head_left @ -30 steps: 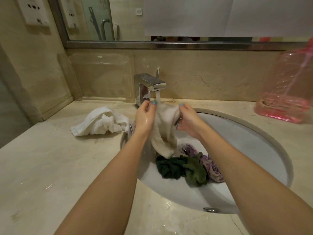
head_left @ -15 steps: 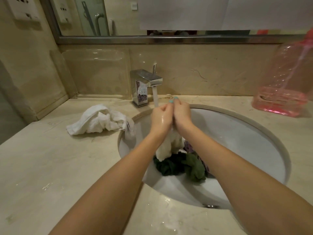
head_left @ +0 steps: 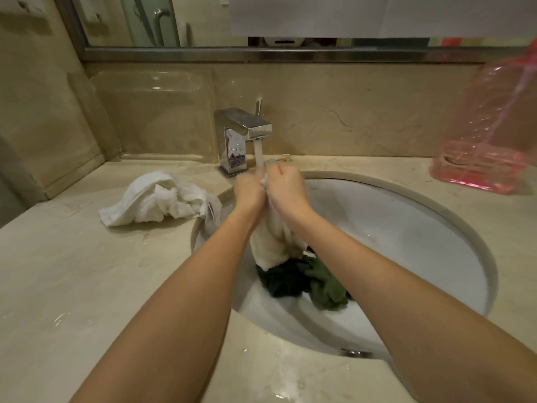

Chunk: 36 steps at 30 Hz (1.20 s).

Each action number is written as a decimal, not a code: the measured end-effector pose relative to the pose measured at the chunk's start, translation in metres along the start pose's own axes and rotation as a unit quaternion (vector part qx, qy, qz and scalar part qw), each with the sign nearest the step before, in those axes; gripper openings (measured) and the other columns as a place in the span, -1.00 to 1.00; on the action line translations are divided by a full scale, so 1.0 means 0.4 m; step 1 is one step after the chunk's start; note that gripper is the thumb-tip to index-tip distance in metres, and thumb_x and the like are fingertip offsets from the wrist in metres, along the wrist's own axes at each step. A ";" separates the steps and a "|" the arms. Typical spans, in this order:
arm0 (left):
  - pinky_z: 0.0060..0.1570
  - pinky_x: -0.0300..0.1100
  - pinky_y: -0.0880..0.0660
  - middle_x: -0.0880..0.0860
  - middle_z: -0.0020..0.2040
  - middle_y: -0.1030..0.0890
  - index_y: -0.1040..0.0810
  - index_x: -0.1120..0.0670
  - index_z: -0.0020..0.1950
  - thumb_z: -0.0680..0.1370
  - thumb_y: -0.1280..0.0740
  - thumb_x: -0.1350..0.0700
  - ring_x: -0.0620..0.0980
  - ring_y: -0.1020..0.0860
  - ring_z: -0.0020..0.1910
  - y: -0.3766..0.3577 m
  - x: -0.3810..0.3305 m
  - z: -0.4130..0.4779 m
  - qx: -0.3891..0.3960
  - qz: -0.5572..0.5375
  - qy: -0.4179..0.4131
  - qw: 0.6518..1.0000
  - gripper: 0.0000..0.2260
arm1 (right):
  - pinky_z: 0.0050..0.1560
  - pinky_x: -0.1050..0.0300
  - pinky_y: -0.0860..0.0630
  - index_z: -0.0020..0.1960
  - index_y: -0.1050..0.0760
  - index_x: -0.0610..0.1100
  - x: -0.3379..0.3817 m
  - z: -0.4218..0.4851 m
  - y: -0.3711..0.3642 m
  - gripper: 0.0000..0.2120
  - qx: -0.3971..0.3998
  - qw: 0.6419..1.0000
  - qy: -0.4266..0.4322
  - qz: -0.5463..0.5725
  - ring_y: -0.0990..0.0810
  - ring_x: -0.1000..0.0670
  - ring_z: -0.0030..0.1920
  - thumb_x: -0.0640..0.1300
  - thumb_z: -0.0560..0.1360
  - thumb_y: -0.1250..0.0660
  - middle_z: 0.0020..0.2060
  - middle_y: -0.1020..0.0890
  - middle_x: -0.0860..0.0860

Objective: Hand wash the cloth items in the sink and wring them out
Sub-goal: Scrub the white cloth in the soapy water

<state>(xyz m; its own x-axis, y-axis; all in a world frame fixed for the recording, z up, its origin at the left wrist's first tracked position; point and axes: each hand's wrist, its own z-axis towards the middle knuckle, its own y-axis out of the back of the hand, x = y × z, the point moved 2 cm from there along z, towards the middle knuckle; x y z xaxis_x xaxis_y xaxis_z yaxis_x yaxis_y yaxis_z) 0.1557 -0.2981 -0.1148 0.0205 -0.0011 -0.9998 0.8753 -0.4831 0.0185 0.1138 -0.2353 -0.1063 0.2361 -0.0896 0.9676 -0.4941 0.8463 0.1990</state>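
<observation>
Beige marble is covering the desk (head_left: 87, 286) and the wall behind it, with a mirror (head_left: 189, 18) running along the top. An oval white sink (head_left: 406, 242) is sitting in the desk, and a square chrome faucet (head_left: 241, 132) at its far edge is pouring a thin stream of water (head_left: 258, 152). Both forearms are reaching from the near edge toward the faucet, converging over the far left part of the basin. The left hand (head_left: 250, 190) and right hand (head_left: 286, 187) are pressing knuckle to knuckle right under the stream, fingers curled, both gripping the bunched top of a cream-white cloth (head_left: 273, 242). That cloth is hanging down between the wrists, its lower end touching a dark green cloth (head_left: 279, 282) lying in the bottom of the sink, with an olive green cloth (head_left: 327, 289) just beside it on the right. A crumpled white towel (head_left: 157, 202) is lying on the desk left of the sink, one corner drooping over the rim. A pink transparent bottle (head_left: 488, 141) is standing at the far right.
</observation>
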 end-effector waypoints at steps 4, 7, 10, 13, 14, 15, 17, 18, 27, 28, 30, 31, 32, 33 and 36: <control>-0.36 -0.40 -0.41 -0.02 -0.29 -0.49 -0.45 0.04 -0.23 0.68 -0.14 0.14 -0.06 -0.49 -0.24 -0.047 -0.006 -0.056 0.108 0.065 -0.065 0.990 -0.71 | -0.15 0.06 -0.36 -0.20 -0.50 -0.23 -0.041 0.050 0.040 -0.65 -0.062 0.997 -0.050 -0.006 -0.52 -0.14 -0.12 -0.13 0.65 -0.08 -0.20 -0.56 -0.16; -0.44 -0.33 -0.33 -0.01 -0.40 -0.40 -0.37 0.04 -0.34 0.67 -0.17 0.04 -0.09 -0.39 -0.39 -0.052 -0.005 -0.063 0.116 0.082 -0.084 0.986 -0.63 | -0.03 -0.07 -0.48 -0.24 -0.47 -0.19 -0.071 0.041 0.047 -0.65 -0.058 0.993 -0.099 0.014 -0.58 -0.20 -0.03 -0.10 0.64 -0.10 -0.19 -0.57 -0.17; -0.21 -0.17 -0.34 0.06 -0.38 -0.47 -0.44 0.08 -0.38 0.63 -0.25 0.17 0.00 -0.43 -0.28 -0.003 -0.006 -0.015 0.043 0.019 -0.070 0.996 -0.64 | -0.14 0.06 -0.38 -0.31 -0.43 -0.10 -0.027 0.015 -0.004 -0.65 -0.007 0.999 0.000 -0.049 -0.48 -0.09 -0.17 -0.14 0.63 -0.11 -0.25 -0.52 -0.12; -0.21 -0.19 -0.41 0.05 -0.33 -0.53 -0.50 0.08 -0.29 0.67 -0.19 0.06 -0.01 -0.50 -0.26 0.008 0.000 -0.034 0.065 0.049 -0.061 0.995 -0.66 | -0.25 0.16 -0.33 -0.29 -0.42 -0.15 -0.029 0.027 0.002 -0.64 0.000 0.997 0.000 -0.073 -0.46 -0.07 -0.24 -0.14 0.65 -0.08 -0.29 -0.51 -0.09; -0.27 -0.24 -0.41 0.00 -0.37 -0.52 -0.48 0.05 -0.30 0.67 -0.17 0.01 -0.08 -0.50 -0.31 0.001 -0.004 -0.053 0.089 0.079 -0.073 0.990 -0.64 | -0.21 0.15 -0.37 -0.25 -0.44 -0.18 -0.047 0.040 0.016 -0.65 -0.007 0.998 -0.019 -0.066 -0.49 -0.08 -0.21 -0.13 0.66 -0.07 -0.26 -0.54 -0.10; -0.33 -0.30 -0.39 -0.05 -0.42 -0.50 -0.46 0.03 -0.32 0.67 -0.17 -0.02 -0.16 -0.50 -0.37 -0.009 -0.005 -0.070 0.109 0.091 -0.083 0.986 -0.63 | -0.12 0.11 -0.42 -0.21 -0.46 -0.19 -0.063 0.046 0.034 -0.65 -0.011 0.998 -0.042 -0.053 -0.53 -0.11 -0.16 -0.11 0.66 -0.07 -0.22 -0.57 -0.11; -0.37 -0.32 -0.39 -0.05 -0.44 -0.46 -0.42 0.05 -0.32 0.66 -0.18 -0.03 -0.17 -0.45 -0.44 -0.015 -0.007 -0.078 0.122 0.060 -0.081 0.987 -0.63 | -0.07 0.02 -0.49 -0.17 -0.50 -0.18 -0.069 0.049 0.042 -0.62 0.018 0.998 -0.059 -0.032 -0.58 -0.11 -0.13 -0.01 0.67 -0.06 -0.22 -0.59 -0.10; -0.33 -0.27 -0.38 -0.02 -0.38 -0.44 -0.41 0.05 -0.30 0.67 -0.17 -0.03 -0.12 -0.43 -0.39 -0.007 -0.007 -0.069 0.100 0.035 -0.072 0.992 -0.65 | -0.12 0.04 -0.48 -0.13 -0.51 -0.17 -0.060 0.046 0.041 -0.59 0.053 0.997 -0.053 -0.032 -0.56 -0.08 -0.18 0.06 0.67 -0.05 -0.27 -0.56 -0.07; -0.17 -0.08 -0.33 0.11 -0.19 -0.41 -0.42 0.10 -0.14 0.68 -0.12 0.00 0.02 -0.37 -0.16 0.098 0.006 0.043 -0.034 -0.007 -0.076 0.997 -0.73 | -0.11 0.06 -0.51 -0.02 -0.50 -0.15 -0.074 0.038 0.103 -0.88 0.375 0.924 -0.033 -0.070 -0.58 -0.04 -0.15 -0.08 0.57 -0.32 -0.18 -0.60 -0.04; -0.19 -0.07 -0.33 0.12 -0.19 -0.43 -0.45 0.11 -0.12 0.68 -0.12 -0.01 0.02 -0.39 -0.17 0.100 0.006 0.045 -0.025 0.015 -0.084 0.996 -0.72 | -0.14 0.08 -0.52 -0.01 -0.48 -0.14 -0.073 0.042 0.117 -0.90 0.367 0.928 -0.062 -0.012 -0.57 -0.01 -0.18 -0.10 0.59 -0.29 -0.21 -0.57 -0.02; -0.18 -0.06 -0.35 0.14 -0.16 -0.48 -0.50 0.16 -0.05 0.68 -0.13 -0.01 0.03 -0.42 -0.17 0.095 0.010 0.048 0.002 0.053 -0.092 0.994 -0.71 | -0.22 0.11 -0.54 0.02 -0.48 -0.19 -0.071 0.050 0.141 -0.87 0.350 0.928 -0.099 0.076 -0.58 0.03 -0.26 -0.11 0.60 -0.27 -0.27 -0.57 -0.02; -0.17 -0.07 -0.35 0.15 -0.16 -0.49 -0.52 0.17 -0.04 0.68 -0.14 -0.01 0.03 -0.43 -0.18 0.092 0.011 0.045 0.018 0.070 -0.091 0.993 -0.70 | -0.20 0.11 -0.56 0.06 -0.49 -0.22 -0.067 0.054 0.151 -0.83 0.345 0.927 -0.106 0.101 -0.60 0.02 -0.26 -0.11 0.60 -0.27 -0.26 -0.59 -0.04; -0.19 -0.09 -0.36 0.15 -0.18 -0.50 -0.52 0.18 -0.06 0.68 -0.14 -0.01 0.02 -0.44 -0.21 0.089 0.010 0.039 0.036 0.089 -0.087 0.992 -0.69 | -0.13 0.09 -0.57 0.11 -0.50 -0.24 -0.061 0.057 0.155 -0.79 0.337 0.928 -0.109 0.119 -0.62 0.01 -0.21 -0.10 0.60 -0.27 -0.21 -0.62 -0.06; -0.23 -0.12 -0.36 0.14 -0.22 -0.50 -0.51 0.18 -0.10 0.67 -0.15 -0.02 0.02 -0.44 -0.25 0.085 0.008 0.033 0.053 0.104 -0.083 0.990 -0.67 | -0.07 0.08 -0.57 0.14 -0.51 -0.24 -0.053 0.059 0.158 -0.76 0.319 0.932 -0.107 0.130 -0.63 -0.01 -0.15 -0.09 0.59 -0.28 -0.15 -0.65 -0.07; -0.27 -0.16 -0.36 0.13 -0.27 -0.46 -0.47 0.15 -0.17 0.61 -0.21 -0.19 0.01 -0.43 -0.29 0.080 0.005 0.016 0.104 0.147 -0.070 0.981 -0.58 | -0.10 0.14 -0.54 0.14 -0.52 -0.22 -0.034 0.065 0.163 -0.74 0.246 0.953 -0.093 0.149 -0.63 0.01 -0.11 -0.05 0.60 -0.27 -0.10 -0.65 -0.05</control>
<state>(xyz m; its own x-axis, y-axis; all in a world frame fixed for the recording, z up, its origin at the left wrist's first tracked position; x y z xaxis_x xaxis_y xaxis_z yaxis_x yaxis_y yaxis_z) 0.1807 -0.3190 -0.1160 0.1791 -0.2806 -0.9430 0.7239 -0.6115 0.3194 0.0566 -0.1923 -0.1025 -0.1059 -0.0130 0.9943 -0.8592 0.5045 -0.0849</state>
